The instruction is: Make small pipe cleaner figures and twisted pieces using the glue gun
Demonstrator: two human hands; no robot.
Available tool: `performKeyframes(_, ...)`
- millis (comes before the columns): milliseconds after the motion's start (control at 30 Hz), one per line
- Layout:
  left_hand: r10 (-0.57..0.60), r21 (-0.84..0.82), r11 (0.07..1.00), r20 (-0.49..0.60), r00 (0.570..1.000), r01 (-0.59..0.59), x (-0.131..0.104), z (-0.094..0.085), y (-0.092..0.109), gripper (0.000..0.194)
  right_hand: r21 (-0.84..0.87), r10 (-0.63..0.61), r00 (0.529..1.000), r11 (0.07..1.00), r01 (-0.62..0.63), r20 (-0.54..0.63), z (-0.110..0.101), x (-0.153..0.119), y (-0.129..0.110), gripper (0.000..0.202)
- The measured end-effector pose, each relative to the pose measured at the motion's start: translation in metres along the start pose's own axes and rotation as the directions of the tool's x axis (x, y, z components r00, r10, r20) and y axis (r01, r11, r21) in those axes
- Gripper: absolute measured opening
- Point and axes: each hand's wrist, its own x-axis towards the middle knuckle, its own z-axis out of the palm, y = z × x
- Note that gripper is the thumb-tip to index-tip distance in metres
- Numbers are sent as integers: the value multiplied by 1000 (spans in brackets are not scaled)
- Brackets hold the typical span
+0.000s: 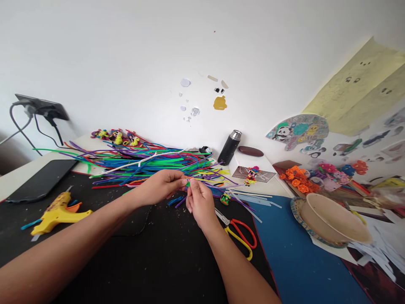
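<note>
My left hand [163, 185] and my right hand [200, 200] meet above the black mat [158, 261], fingertips pinched together. Between them a small green piece [187, 184] shows, gripped by both; most of it is hidden by the fingers. Behind the hands lies a wide heap of coloured pipe cleaners [152, 162]. Scissors [242, 234] with red and yellow handles lie just right of my right forearm. A small green and orange figure [225, 198] sits beside my right hand.
At the left are a yellow glue gun [60, 213] and a black phone [42, 180]. A black flask [230, 147] and white box [253, 164] stand by the wall. A beige bowl [335, 217] and orange flowers [297, 178] are at the right.
</note>
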Motion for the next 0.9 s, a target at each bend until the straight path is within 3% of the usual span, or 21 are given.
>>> performKeyframes(100,-3,2,1000,-12,1000,3,-1,1,0,53,30,-12,1000,999,12,11,-1,0,1,60)
performKeyframes(233,4,159,987,-46,999,3,2,4,-3,52,26,23,999,999,-23,-23,-2,4,5,61)
performKeyframes(367,115,323,943,-78,990,-84,-1,0,1,41,40,40,999,998,-39,-27,-1,5,5,60)
performKeyframes(600,276,574,779,51,960,-254,-3,-10,-1,31,77,54,998,996,-52,-19,1,2,4,59)
performKeyframes(700,263,604,765,22,965,-222,0,-8,-7,30,63,71,997,996,-69,-20,2,2,3,61)
performKeyframes(900,208,531,836,-78,975,-136,-1,-2,-4,31,37,77,997,996,-77,3,0,1,2,60)
